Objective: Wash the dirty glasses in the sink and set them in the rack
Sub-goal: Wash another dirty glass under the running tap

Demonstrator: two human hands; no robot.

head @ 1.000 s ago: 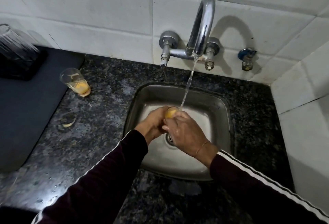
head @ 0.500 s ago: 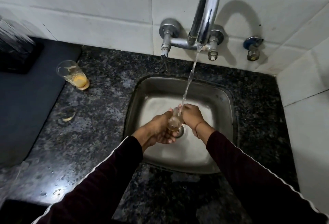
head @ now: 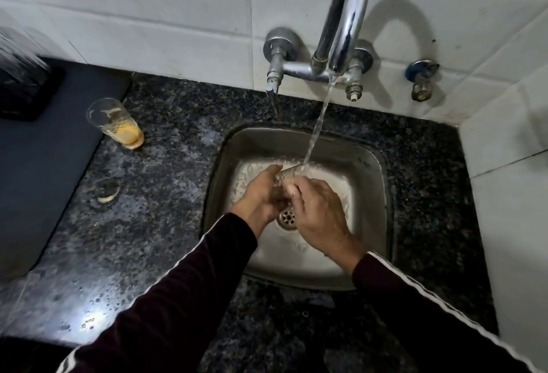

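- Head view looks down on a dark speckled counter (head: 166,224); a dark mat (head: 44,171) covers its left side
- steel sink (head: 367,171) set into the counter; tap (head: 344,19) on the tiled wall runs water into it
- left hand (head: 261,194) and right hand (head: 318,212) both grasp one glass (head: 289,174) over the drain, under the stream
- second glass (head: 117,123), with yellow dregs, stands on the counter just beside the mat, well apart from the sink
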